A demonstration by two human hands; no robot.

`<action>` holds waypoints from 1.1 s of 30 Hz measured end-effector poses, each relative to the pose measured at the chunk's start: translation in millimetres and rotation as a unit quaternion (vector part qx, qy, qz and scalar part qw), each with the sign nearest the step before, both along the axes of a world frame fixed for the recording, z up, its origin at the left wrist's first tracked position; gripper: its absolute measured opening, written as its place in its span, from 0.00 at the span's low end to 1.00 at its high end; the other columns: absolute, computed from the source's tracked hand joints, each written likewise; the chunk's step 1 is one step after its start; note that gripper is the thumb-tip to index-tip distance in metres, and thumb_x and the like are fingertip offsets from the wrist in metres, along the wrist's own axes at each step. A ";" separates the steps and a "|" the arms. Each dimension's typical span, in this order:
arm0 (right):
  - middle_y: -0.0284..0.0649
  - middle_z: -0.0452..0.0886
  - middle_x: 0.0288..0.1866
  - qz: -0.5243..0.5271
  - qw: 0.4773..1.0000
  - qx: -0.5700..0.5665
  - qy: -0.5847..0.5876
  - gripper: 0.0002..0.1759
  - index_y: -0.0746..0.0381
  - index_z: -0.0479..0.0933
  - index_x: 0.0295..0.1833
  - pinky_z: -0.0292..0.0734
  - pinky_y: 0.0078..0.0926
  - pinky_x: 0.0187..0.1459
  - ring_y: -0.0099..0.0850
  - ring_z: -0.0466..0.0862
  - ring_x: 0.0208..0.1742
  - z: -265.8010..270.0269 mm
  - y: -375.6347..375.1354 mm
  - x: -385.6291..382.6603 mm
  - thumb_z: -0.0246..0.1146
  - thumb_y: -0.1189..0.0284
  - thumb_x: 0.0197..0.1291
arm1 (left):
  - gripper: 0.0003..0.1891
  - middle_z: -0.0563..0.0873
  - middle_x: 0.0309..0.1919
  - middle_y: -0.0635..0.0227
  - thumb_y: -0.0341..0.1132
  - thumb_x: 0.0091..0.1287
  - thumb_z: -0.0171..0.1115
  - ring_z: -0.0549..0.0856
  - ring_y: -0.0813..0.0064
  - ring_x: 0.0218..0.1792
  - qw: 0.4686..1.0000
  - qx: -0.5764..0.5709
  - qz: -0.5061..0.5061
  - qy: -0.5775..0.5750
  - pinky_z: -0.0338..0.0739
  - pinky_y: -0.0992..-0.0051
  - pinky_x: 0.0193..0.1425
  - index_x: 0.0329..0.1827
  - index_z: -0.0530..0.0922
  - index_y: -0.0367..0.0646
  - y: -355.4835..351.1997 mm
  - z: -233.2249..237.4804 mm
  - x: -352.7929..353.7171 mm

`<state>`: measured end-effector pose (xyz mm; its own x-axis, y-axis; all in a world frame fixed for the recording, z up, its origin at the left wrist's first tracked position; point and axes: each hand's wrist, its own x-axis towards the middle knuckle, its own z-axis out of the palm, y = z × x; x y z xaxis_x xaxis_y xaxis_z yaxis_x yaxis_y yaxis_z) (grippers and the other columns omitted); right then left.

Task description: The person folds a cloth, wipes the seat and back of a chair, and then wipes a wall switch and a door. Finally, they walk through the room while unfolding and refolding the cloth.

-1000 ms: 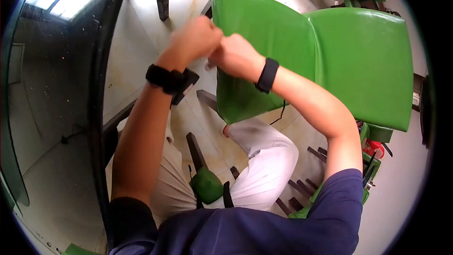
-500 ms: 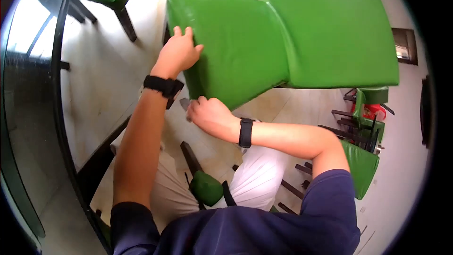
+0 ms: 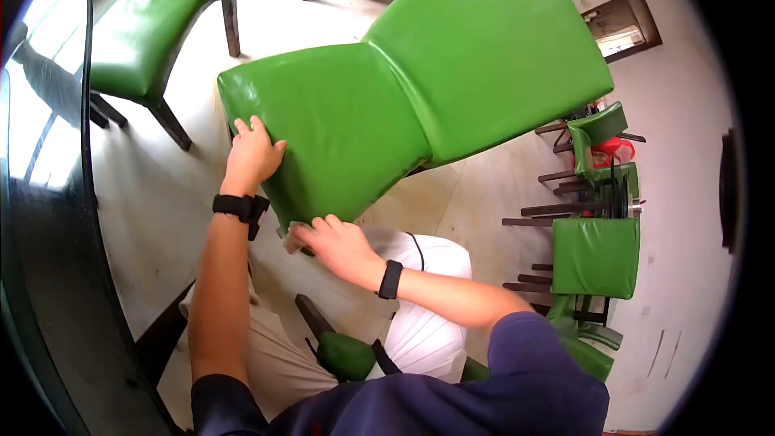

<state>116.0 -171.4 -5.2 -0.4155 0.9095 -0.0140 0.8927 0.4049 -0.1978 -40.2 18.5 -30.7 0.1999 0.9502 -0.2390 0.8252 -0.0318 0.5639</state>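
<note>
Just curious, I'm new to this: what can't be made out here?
Head view: grey piece mostly covered by the right hand; its kind is unclear.
Head view: legs of the green chair mostly hidden behind its own cushions.
Head view: framed wall panel too small to read.

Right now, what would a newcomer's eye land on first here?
The big green chair fills the middle of the view. The left hand grips its near edge, while the right hand touches its lower corner just above the lap. A dark glossy table runs down the left side.
</note>
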 end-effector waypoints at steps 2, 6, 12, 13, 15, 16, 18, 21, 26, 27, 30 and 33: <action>0.36 0.76 0.39 -0.039 0.999 0.018 0.005 0.26 0.46 0.79 0.64 0.82 0.33 0.37 0.36 0.81 0.43 1.7 -2.6 1.9 0.65 0.73 0.58 | 0.44 0.61 0.74 0.22 0.47 0.69 0.68 0.77 0.32 0.66 1.000 0.001 0.005 0.005 0.77 0.52 0.70 0.77 0.59 0.25 -1.5 2.3 1.8; 0.39 0.75 0.47 -0.109 0.989 0.087 0.038 0.31 0.45 0.76 0.67 0.80 0.37 0.45 0.40 0.78 0.50 -28.9 -13.0 -3.8 0.62 0.78 0.58 | 0.41 0.64 0.74 0.27 0.46 0.69 0.67 0.73 0.36 0.70 0.998 0.017 0.038 0.044 0.75 0.50 0.70 0.77 0.61 0.27 -1.8 1.0 7.5; 0.41 0.73 0.50 -0.218 0.962 0.153 0.066 0.27 0.47 0.75 0.65 0.76 0.45 0.52 0.46 0.75 0.52 -74.1 -15.9 35.1 0.62 0.79 0.61 | 0.38 0.66 0.75 0.32 0.43 0.67 0.68 0.66 0.35 0.75 0.987 0.153 0.017 0.053 0.70 0.47 0.74 0.77 0.65 0.34 -13.4 -0.2 10.0; 0.41 0.73 0.50 -0.260 0.950 0.164 0.060 0.27 0.47 0.75 0.64 0.76 0.46 0.53 0.46 0.75 0.52 -79.9 -10.3 53.6 0.62 0.80 0.60 | 0.38 0.66 0.75 0.32 0.42 0.67 0.68 0.66 0.35 0.75 0.979 0.203 0.000 0.032 0.69 0.47 0.75 0.77 0.66 0.34 -14.7 -0.1 12.4; 0.43 0.74 0.50 -0.332 0.920 0.203 0.046 0.25 0.50 0.76 0.63 0.75 0.49 0.54 0.48 0.75 0.53 -82.7 6.8 94.2 0.64 0.80 0.61 | 0.37 0.66 0.75 0.32 0.41 0.67 0.68 0.65 0.35 0.76 0.976 0.214 -0.026 0.024 0.67 0.47 0.76 0.76 0.67 0.34 -27.3 4.2 17.7; 0.44 0.75 0.51 -0.359 0.903 0.232 0.050 0.24 0.51 0.75 0.63 0.74 0.49 0.54 0.50 0.75 0.53 -81.3 20.6 117.3 0.65 0.80 0.62 | 0.36 0.66 0.75 0.32 0.41 0.66 0.69 0.64 0.35 0.77 0.973 0.226 -0.040 0.013 0.66 0.47 0.76 0.75 0.68 0.34 -31.5 6.5 21.8; 0.48 0.76 0.53 -0.432 0.858 0.269 0.070 0.21 0.55 0.75 0.63 0.73 0.51 0.56 0.53 0.76 0.54 -82.4 40.4 152.6 0.65 0.78 0.65 | 0.36 0.66 0.75 0.32 0.40 0.66 0.69 0.64 0.35 0.77 0.972 0.222 -0.070 0.005 0.65 0.46 0.77 0.75 0.69 0.34 -40.4 8.1 26.8; 0.52 0.77 0.54 -0.489 0.809 0.293 0.145 0.18 0.61 0.73 0.63 0.72 0.51 0.57 0.54 0.76 0.55 -97.5 69.4 179.8 0.62 0.75 0.71 | 0.35 0.66 0.75 0.33 0.40 0.66 0.69 0.63 0.35 0.78 0.969 0.226 -0.102 -0.008 0.63 0.46 0.79 0.74 0.70 0.33 -43.2 5.9 36.9; 0.47 0.76 0.49 -0.372 0.870 0.237 0.221 0.19 0.59 0.75 0.59 0.76 0.47 0.54 0.49 0.78 0.52 -75.8 50.3 105.5 0.64 0.81 0.63 | 0.33 0.64 0.77 0.34 0.41 0.68 0.69 0.61 0.36 0.79 0.967 0.206 -0.150 0.014 0.59 0.49 0.82 0.74 0.71 0.34 -47.1 12.9 57.0; 0.44 0.76 0.48 -0.334 0.889 0.225 0.219 0.23 0.56 0.76 0.60 0.78 0.47 0.53 0.48 0.78 0.52 -66.8 43.8 94.6 0.65 0.82 0.59 | 0.33 0.65 0.77 0.35 0.41 0.68 0.68 0.60 0.36 0.79 0.965 0.203 -0.164 0.010 0.57 0.48 0.82 0.74 0.71 0.35 -48.7 11.5 59.5; 0.37 0.76 0.46 -0.314 0.915 0.154 0.200 0.24 0.51 0.78 0.58 0.82 0.43 0.48 0.45 0.79 0.51 -49.6 45.7 101.8 0.67 0.82 0.56 | 0.33 0.65 0.78 0.38 0.41 0.68 0.68 0.60 0.38 0.80 0.963 0.182 -0.197 0.027 0.56 0.46 0.82 0.75 0.71 0.37 -61.2 8.6 62.6; 0.37 0.77 0.44 -0.346 0.898 0.203 0.181 0.19 0.51 0.80 0.53 0.82 0.42 0.43 0.43 0.80 0.48 -45.8 64.4 127.3 0.68 0.80 0.57 | 0.33 0.63 0.79 0.41 0.41 0.69 0.66 0.59 0.39 0.81 0.957 0.182 -0.217 0.059 0.53 0.45 0.83 0.76 0.70 0.39 -58.7 8.7 63.6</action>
